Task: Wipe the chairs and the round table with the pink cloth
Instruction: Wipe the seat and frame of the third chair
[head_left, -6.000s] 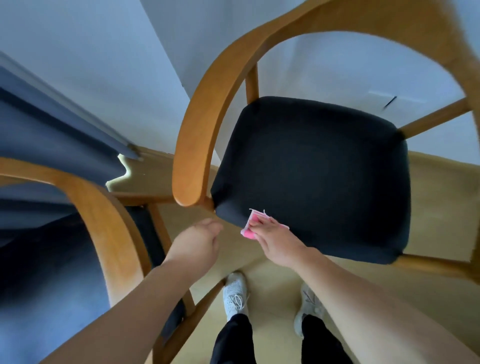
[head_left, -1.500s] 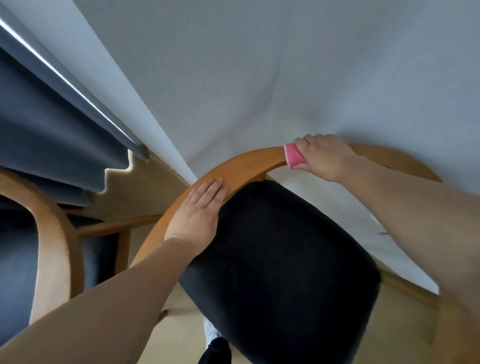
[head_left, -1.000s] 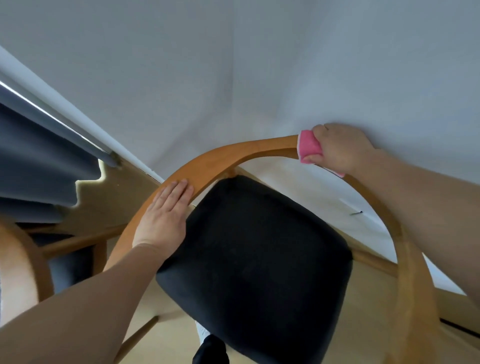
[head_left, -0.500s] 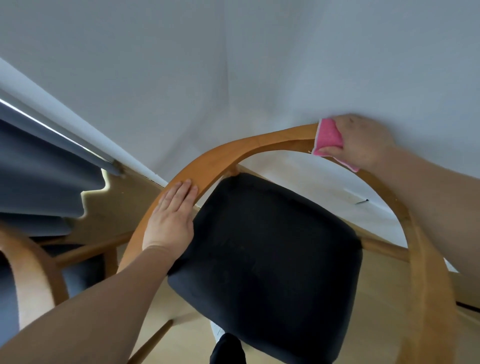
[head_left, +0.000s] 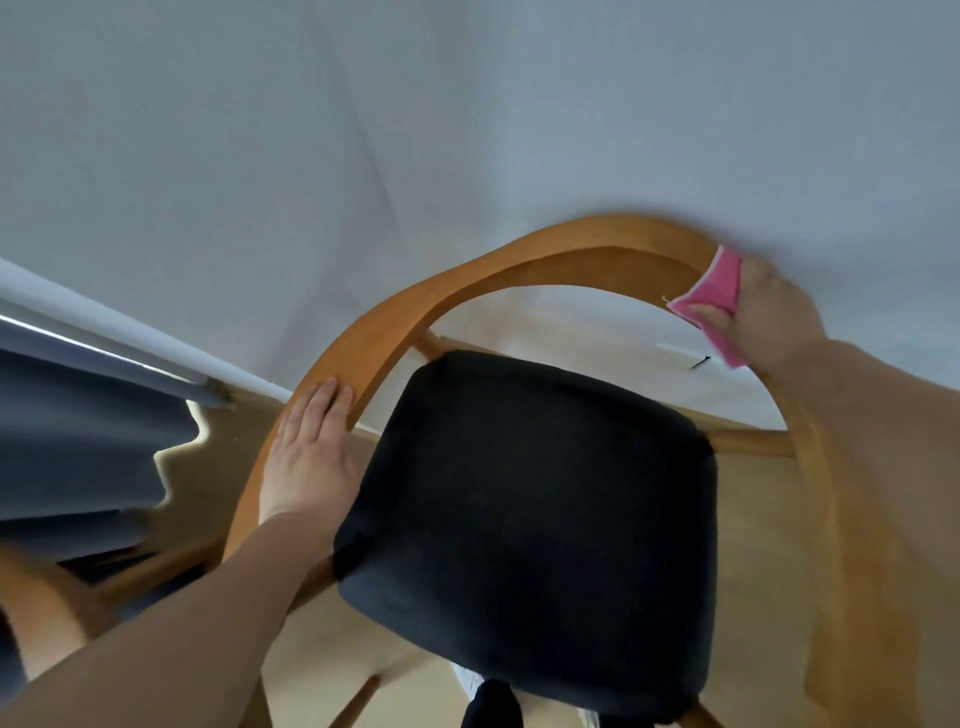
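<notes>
**Between the two hands: chairs, cloth and surroundings**

1. Count one. Round-backed honey-brown wooden chair (head_left: 467, 280) with a black padded fabric seat (head_left: 530, 519). Its bent rail runs from one hand to the other, and the seat lies below and between them.
2. Count one. Folded pink cloth (head_left: 714, 288) with a pale edge, on the rail's far right bend, under the right hand.
3. Count two. The right hand (head_left: 769, 312) pinches the cloth against the rail, thumb beneath and fingers over the top; it is blurred. The left hand (head_left: 311, 457) lies flat on the rail's left side, fingers straight and close together, holding nothing.
4. Count one. Second brown wooden chair (head_left: 47, 613), below and left of the left forearm. Only a blurred part of its rail shows.
5. Count one. Dark grey pleated curtain (head_left: 78, 431), left of the left hand.
6. Plain white wall (head_left: 467, 104), beyond both hands. A short black mark (head_left: 698, 362) sits on it just below the right hand.
7. Pale wooden floor (head_left: 758, 519), beneath the seat and right forearm.
8. Count one. Black trouser leg (head_left: 488, 706), below the seat's near edge.
</notes>
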